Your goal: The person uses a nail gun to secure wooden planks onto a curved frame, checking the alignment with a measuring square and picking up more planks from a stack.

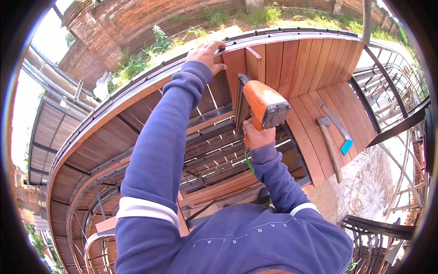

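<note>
My right hand [260,135] is closed round the handle of an orange nail gun [267,102]. The gun's dark nose and long magazine lie against the inner face of the reddish-brown upright boards, at the left end of their row. My left hand [204,55] grasps the curved top rail [175,75] just left of those boards, fingers over the top and thumb on the inner side. Close to it, a narrow board [253,61] stands out from the upright planks [315,59]. A green hose [249,163] trails below the gun.
On the slatted wooden seat [301,132] to the right lie a hatchet [331,153] and a flat metal blade tool with a teal handle [346,146]. Open dark metal framing [212,150] with gaps spans below my arms. Beyond the rail are weeds and a brick wall [137,23].
</note>
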The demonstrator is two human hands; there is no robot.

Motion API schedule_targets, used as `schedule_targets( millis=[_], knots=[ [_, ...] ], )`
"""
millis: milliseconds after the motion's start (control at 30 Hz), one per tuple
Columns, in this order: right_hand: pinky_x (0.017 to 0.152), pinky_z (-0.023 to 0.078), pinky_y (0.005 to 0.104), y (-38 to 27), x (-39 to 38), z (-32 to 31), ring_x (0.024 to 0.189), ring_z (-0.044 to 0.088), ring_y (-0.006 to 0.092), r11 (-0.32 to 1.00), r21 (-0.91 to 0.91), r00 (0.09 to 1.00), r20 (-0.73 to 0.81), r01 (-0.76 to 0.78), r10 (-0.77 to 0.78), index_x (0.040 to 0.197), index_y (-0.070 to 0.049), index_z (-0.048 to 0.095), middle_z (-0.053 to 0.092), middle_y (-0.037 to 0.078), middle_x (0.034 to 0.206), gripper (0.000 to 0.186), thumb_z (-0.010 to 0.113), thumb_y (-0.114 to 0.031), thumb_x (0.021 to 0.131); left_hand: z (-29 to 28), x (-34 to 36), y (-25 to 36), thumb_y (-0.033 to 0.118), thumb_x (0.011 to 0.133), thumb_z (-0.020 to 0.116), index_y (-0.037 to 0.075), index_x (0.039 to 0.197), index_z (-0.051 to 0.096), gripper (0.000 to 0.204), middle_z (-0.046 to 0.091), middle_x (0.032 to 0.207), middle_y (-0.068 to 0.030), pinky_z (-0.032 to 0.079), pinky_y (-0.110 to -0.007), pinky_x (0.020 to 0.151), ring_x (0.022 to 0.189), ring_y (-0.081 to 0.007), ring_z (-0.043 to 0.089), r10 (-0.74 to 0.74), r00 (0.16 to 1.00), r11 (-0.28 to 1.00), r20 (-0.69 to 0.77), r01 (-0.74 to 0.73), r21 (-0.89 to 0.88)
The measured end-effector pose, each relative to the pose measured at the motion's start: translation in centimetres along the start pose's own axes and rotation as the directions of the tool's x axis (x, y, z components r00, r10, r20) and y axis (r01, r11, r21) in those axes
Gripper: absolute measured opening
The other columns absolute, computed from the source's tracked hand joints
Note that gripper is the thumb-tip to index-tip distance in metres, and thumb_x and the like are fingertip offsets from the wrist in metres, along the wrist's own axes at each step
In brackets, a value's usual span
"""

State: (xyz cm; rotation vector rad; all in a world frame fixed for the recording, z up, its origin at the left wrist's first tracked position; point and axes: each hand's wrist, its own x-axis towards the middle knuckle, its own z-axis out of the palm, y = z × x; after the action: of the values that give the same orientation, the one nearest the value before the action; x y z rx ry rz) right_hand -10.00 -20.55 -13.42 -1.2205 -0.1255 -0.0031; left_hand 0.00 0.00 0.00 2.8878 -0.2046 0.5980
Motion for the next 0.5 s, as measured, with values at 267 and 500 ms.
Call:
schedule_targets(
  millis=[267, 500],
  knots=[
    [0.052, 0.042, 0.0261, -2.6, 3.2, 1.8, 0.059, 0.053, 0.0056, 0.982, -0.181, 0.998, 0.035, 0.053, -0.047, 0.08, 0.001, 0.063, 0.06, -0.001, 0.067, 0.008, 0.065, -0.006, 0.082, 0.3, 0.3, -0.4, 0.028, 0.072, 0.08, 0.017, 0.122, 0.053, 0.058, 0.06, 0.124, -0.0046, 0.039, -0.038, 0.103, 0.121, -0.0252, 0.052, -0.033, 0.999, 0.999, -0.007, 0.033, -0.02],
    [0.059, 0.046, 0.026, -1.5, 4.1, 2.2, 0.067, 0.057, 0.0062, 0.976, -0.2, 0.996, 0.024, 0.086, -0.083, 0.089, 0.003, 0.063, 0.063, 0.001, 0.075, 0.012, 0.066, -0.005, 0.08, 0.0, 0.2, -0.4, 0.028, 0.073, 0.08, 0.017, 0.122, 0.053, 0.057, 0.06, 0.124, -0.0074, 0.038, -0.039, 0.103, 0.122, -0.0266, 0.051, -0.015, 1.0, 1.0, -0.006, 0.015, -0.001]
  ],
)
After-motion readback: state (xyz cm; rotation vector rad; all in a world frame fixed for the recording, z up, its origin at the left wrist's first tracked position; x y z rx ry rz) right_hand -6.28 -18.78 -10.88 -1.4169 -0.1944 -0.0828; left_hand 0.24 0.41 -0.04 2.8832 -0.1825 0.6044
